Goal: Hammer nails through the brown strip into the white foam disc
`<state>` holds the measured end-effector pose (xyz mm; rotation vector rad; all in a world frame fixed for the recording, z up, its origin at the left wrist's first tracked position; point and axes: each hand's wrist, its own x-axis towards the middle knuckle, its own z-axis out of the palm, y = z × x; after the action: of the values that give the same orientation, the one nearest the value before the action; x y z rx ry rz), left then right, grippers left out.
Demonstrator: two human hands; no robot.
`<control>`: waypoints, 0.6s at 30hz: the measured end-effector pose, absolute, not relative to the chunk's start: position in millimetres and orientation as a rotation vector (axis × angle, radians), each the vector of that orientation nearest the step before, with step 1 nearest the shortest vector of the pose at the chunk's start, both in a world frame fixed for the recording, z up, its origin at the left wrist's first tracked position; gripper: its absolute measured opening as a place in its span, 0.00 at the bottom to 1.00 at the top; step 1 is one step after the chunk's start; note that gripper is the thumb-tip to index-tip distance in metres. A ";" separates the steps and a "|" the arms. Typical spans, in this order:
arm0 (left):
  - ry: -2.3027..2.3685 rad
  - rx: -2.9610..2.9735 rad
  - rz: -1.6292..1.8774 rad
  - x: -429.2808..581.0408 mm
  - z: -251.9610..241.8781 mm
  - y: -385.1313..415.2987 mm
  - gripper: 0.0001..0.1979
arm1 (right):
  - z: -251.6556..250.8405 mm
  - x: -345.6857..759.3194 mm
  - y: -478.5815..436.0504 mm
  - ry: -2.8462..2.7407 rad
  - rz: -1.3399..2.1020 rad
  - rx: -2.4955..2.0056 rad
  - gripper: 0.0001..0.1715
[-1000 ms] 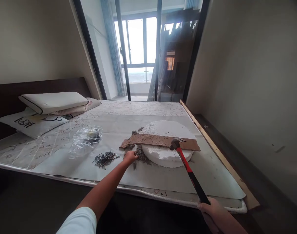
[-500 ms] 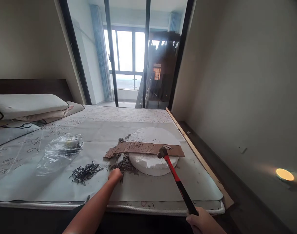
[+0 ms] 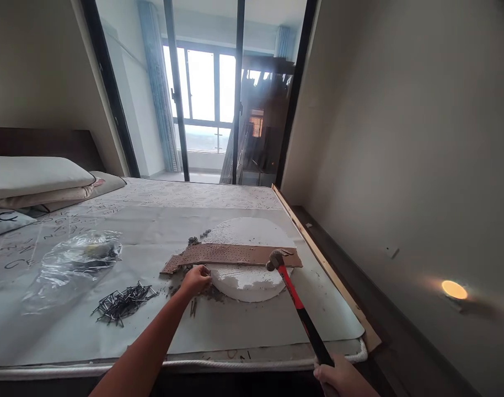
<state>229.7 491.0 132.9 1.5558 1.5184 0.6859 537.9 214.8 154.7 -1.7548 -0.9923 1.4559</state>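
Bed [image 3: 219, 196], grey sheet [image 3: 252, 326] spread over it. On the sheet: a white round block [image 3: 246, 284], with a brown strip of board [image 3: 231, 255] lying across its top and overhanging on the left. The board is densely dotted, less so at its right end.

Right hand [image 3: 339, 376]: closed round the hammer [image 3: 298, 303] by the handle; its head is over the board's right part, contact not discernible. Left hand [image 3: 197, 280]: fingers curled at the board's near edge, by the block's left side and grey crumbs [image 3: 193, 241]. Cannot tell whether it pinches anything.

Step in hand, my judgement: positioning with the left, hammer held ready. The next move seems to call for settled left fingers, clear of the hammer's path.

Containers: one clear plastic bag [image 3: 55, 278], far left; something dark and yellowish inside, unidentified. Nails [image 3: 122, 303] lie loose in a heap, outside it.
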 end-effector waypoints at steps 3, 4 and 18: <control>1.273 1.423 0.855 260.2 143.2 502.1 0.14 | 148.7 545.2 219.3 -0.986 1.377 -1.779 0.10; 1.225 1.435 0.884 271.5 146.0 507.9 0.14 | 147.5 548.0 221.8 -0.993 1.344 -1.793 0.10; 1.298 1.969 0.831 395.5 140.4 593.9 0.10 | 166.1 571.9 266.0 -1.071 1.375 -1.914 0.09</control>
<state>395.5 593.9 140.4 1.9694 1.2984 0.8310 571.9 266.0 166.1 -1.9137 -1.0705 1.3746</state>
